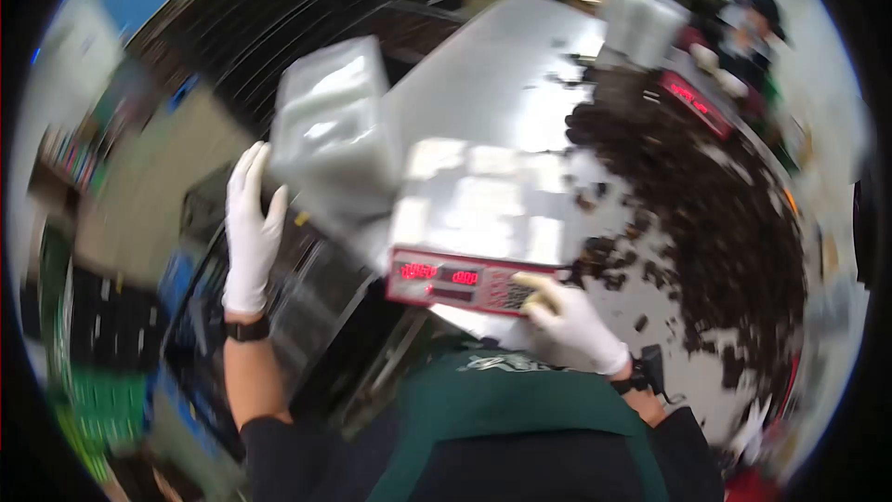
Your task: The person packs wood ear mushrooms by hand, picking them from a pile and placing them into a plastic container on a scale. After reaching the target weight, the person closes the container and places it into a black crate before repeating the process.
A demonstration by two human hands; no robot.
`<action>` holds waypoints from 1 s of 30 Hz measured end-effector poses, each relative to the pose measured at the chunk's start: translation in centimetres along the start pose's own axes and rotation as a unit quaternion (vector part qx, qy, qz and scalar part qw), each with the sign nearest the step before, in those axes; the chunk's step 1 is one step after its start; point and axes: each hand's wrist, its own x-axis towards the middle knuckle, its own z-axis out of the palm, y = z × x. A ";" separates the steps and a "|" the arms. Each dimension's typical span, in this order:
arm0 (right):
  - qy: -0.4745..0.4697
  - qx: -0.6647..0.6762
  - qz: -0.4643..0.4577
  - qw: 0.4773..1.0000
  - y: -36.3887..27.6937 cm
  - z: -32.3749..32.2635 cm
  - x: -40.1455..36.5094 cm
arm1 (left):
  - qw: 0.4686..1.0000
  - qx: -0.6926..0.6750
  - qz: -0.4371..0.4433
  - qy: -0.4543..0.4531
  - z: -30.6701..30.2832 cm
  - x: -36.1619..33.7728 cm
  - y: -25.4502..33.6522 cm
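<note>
My left hand [251, 223], in a white glove, is raised beside a tall stack of clear plastic trays [334, 121]. Its fingers are stretched and the thumb stands apart, with nothing held. A digital weighing scale [474, 223] with a red front and lit red digits is on the metal table. Whitish patches show on its pale top plate. The index finger of my right hand [571, 321], also gloved, reaches onto the scale's keypad [511, 290]; that hand holds nothing visible.
Many dark brown pieces [697, 223] are spread over the metal table [502, 46] at the right. Across it, a person [743, 46] works near a second scale [697, 102] and another tray stack [641, 19]. Black crates [307, 307] stand at lower left.
</note>
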 end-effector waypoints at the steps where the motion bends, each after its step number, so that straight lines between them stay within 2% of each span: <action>1: 0.028 0.011 -0.006 1.000 0.1 -0.2 -1.1 | 0.998 -0.002 0.063 -0.024 1.8 2.1 1.0; 2: 0.028 -0.011 0.021 0.999 0.3 -0.7 -2.3 | 0.991 0.004 0.124 -0.044 3.2 3.6 1.3; 4: 0.056 -0.002 0.045 0.997 2.9 -0.6 -4.3 | 0.980 0.021 0.064 -0.185 7.0 4.4 -0.9; 6: 0.106 0.033 0.086 0.990 4.7 -0.9 -6.4 | 0.981 0.004 0.088 -0.172 8.4 5.7 -2.4; 8: 0.141 0.076 0.151 0.976 6.1 -0.3 -9.0 | 0.977 -0.039 0.038 -0.205 7.5 6.9 -1.4; 9: 0.159 0.033 0.140 0.977 7.5 -0.1 -10.1 | 0.983 -0.058 0.019 -0.175 7.7 7.1 -1.7; 10: 0.217 0.023 0.101 0.971 8.8 0.8 -10.9 | 0.983 -0.081 0.012 -0.165 7.9 7.4 -3.0; 14: 0.227 0.080 0.128 0.962 10.3 1.3 -12.6 | 0.956 -0.014 -0.021 -0.293 5.6 10.5 -2.7; 18: 0.264 0.057 0.119 0.956 12.6 1.3 -12.7 | 0.993 -0.114 -0.037 -0.020 2.9 9.7 6.7; 19: 0.256 0.074 0.174 0.948 12.5 0.5 -12.8 | 0.991 -0.122 -0.059 0.008 3.1 9.3 7.1; 22: 0.356 -0.121 0.146 0.915 16.6 -1.5 -12.7 | 0.981 -0.165 0.074 -0.073 6.6 4.3 12.1; 25: 0.420 -0.160 0.189 0.873 19.9 -4.9 -11.8 | 0.962 -0.161 0.094 -0.199 12.8 -1.1 15.7; 26: 0.438 -0.166 0.168 0.867 21.0 -6.1 -11.2 | 0.951 -0.167 0.087 -0.246 14.2 -2.4 16.8; 28: 0.469 -0.175 0.123 0.857 23.1 -8.4 -9.5 | 0.939 -0.099 0.139 -0.298 16.6 -4.4 17.2; 30: 0.475 -0.210 0.099 0.849 23.5 -10.5 -7.2 | 0.912 -0.152 0.039 -0.378 16.6 -5.2 19.6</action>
